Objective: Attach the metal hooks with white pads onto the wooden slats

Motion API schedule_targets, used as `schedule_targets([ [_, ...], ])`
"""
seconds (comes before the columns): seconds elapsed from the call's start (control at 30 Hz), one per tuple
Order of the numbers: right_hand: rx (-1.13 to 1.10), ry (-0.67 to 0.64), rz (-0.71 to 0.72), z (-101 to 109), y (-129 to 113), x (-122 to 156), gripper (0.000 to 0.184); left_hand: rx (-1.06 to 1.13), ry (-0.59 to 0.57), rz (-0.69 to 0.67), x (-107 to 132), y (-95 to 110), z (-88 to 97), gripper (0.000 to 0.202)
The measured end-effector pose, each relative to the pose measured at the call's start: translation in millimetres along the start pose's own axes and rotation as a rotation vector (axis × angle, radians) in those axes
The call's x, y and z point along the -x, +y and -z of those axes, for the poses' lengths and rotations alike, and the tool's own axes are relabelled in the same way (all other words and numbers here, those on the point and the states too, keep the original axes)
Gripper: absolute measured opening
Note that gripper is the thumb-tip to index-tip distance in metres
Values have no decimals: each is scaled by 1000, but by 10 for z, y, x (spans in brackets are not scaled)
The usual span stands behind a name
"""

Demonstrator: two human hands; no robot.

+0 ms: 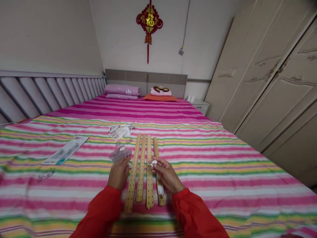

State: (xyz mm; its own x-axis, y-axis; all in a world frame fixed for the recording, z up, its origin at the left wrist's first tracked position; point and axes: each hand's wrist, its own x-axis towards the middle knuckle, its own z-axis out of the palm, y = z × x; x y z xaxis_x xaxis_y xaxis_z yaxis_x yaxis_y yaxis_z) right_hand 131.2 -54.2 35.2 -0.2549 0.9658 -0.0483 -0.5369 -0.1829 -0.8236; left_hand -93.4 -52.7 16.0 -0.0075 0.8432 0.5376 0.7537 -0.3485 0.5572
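Several wooden strips with rows of small holes lie side by side on the striped bedspread, pointing away from me. My right hand, over the strips on the right, pinches a small white hook between thumb and fingers. Below it, another white hook with a metal prong lies on the rightmost strip. My left hand is closed beside the leftmost strip; a small shiny piece shows at its fingertips, too small to name. Just beyond that hand lies a clear plastic bag.
Left on the bedspread are a flat clear package and some thin wire loops. A pile of cards and packaging lies beyond the strips. Folded bedding rests by the headboard; a railing runs along the left.
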Motion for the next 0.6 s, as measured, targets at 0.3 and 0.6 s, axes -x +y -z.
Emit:
schedule_targets([
  [0.3, 67, 39, 98, 33, 87, 40, 43, 717, -292, 418, -30, 751, -179, 33],
  [0.6, 115, 73, 66, 90, 83, 109, 35, 347, -202, 52, -65, 915, -228, 8],
])
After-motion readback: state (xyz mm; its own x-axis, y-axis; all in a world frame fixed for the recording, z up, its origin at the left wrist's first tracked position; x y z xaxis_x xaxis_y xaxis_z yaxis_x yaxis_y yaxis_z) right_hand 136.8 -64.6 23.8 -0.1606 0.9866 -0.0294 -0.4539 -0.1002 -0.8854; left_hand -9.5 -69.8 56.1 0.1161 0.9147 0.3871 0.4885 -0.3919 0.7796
